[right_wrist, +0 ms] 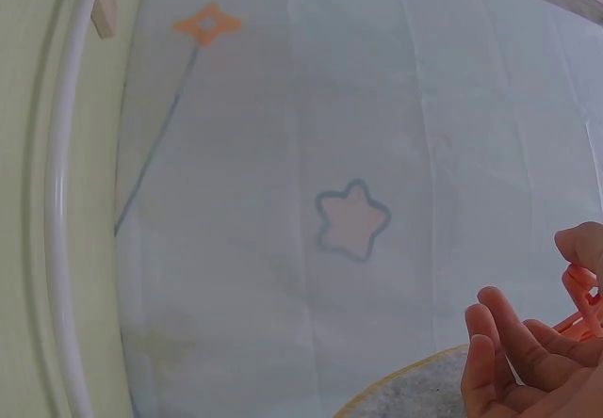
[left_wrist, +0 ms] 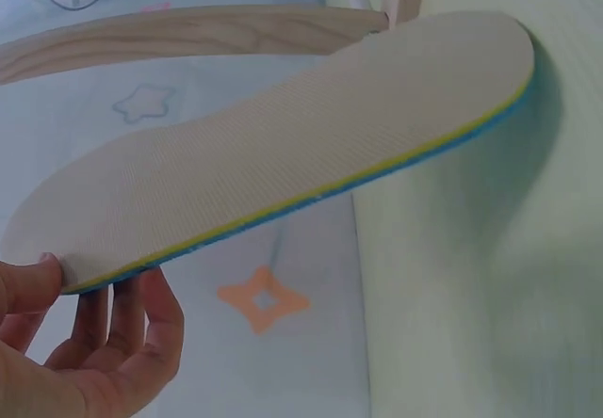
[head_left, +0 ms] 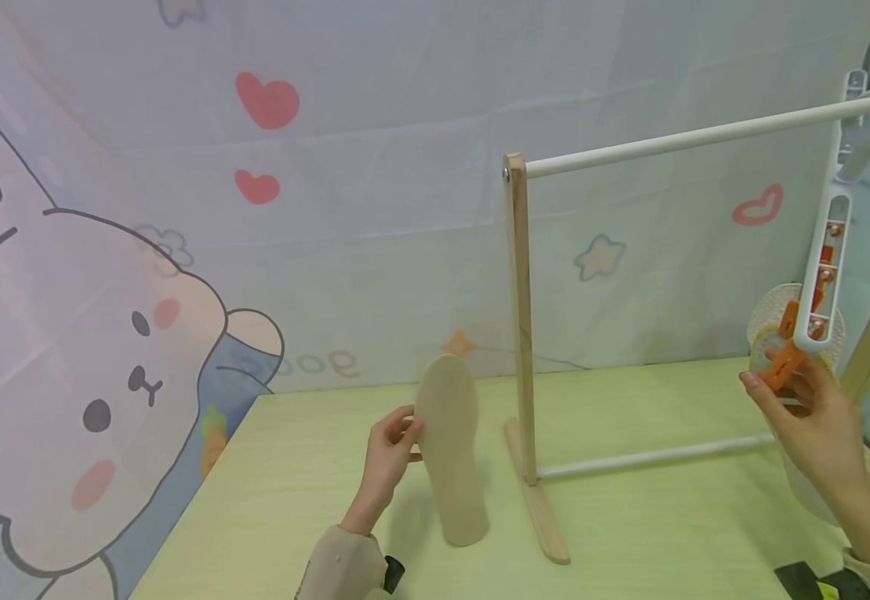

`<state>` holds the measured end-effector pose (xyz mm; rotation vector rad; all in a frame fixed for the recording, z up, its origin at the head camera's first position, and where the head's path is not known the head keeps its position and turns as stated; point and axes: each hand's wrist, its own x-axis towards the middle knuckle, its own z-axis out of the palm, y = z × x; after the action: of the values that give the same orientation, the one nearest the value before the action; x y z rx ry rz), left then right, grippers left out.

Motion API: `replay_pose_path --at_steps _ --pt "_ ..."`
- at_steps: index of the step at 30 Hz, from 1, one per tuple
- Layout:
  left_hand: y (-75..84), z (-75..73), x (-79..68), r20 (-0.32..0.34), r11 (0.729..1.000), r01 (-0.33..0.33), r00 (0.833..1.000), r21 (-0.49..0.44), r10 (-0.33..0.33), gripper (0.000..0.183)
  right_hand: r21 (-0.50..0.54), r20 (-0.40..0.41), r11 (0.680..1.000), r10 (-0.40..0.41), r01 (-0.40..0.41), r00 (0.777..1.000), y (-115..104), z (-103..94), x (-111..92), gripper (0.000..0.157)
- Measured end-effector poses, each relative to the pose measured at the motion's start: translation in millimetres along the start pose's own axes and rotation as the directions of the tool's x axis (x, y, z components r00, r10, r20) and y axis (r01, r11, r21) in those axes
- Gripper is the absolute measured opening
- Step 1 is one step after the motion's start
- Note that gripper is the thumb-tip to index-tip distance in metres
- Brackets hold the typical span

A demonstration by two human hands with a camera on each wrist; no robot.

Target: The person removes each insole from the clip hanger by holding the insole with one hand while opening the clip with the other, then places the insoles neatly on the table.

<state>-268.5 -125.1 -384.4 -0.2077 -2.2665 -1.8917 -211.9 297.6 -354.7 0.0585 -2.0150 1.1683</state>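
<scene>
My left hand point(head_left: 384, 463) pinches a beige shoe insole point(head_left: 452, 454) by its side edge, thumb on the near face and fingers behind. In the left wrist view the insole point(left_wrist: 283, 145) shows a yellow and blue rim; its other end is near the tabletop. At the right, my right hand point(head_left: 828, 437) pinches an orange clip point(head_left: 784, 365) at the lower end of a white hanger point(head_left: 838, 190). Beside that clip hangs a pale rounded piece point(head_left: 774, 307); in the right wrist view its grey face point(right_wrist: 415, 390) has a yellow edge. The hand partly hides the clip's grip.
A rack with wooden legs point(head_left: 521, 333) and a white top rail point(head_left: 697, 143) stands on the pale green table point(head_left: 292, 500). Its lower white bar point(head_left: 660, 456) runs just above the tabletop. A printed cloth point(head_left: 405, 167) hangs behind.
</scene>
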Motion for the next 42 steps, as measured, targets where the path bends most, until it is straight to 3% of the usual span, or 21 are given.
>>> replay_pose_path --at_steps 20,29,36,42 --pt "-27.9 -3.4 23.8 -0.024 0.998 -0.036 0.999 0.06 0.037 0.024 0.013 -0.001 1.0 0.018 -0.018 1.0 2.1 1.6 -2.8 0.038" --pt "-20.3 -1.3 20.8 -0.045 0.996 0.01 0.999 0.09 -0.005 0.022 0.024 0.021 1.0 0.013 -0.013 1.0 2.0 2.0 -3.2 0.036" --pt "-49.7 -3.1 28.7 -0.027 0.992 0.062 0.998 0.11 -0.059 0.024 0.037 0.025 0.999 0.015 -0.016 1.0 4.1 1.2 -4.6 0.038" --pt "-60.9 -1.8 27.4 -0.027 0.985 0.083 0.996 0.15 -0.08 0.023 0.046 0.028 0.999 0.022 -0.024 0.999 5.8 0.4 -6.0 0.036"
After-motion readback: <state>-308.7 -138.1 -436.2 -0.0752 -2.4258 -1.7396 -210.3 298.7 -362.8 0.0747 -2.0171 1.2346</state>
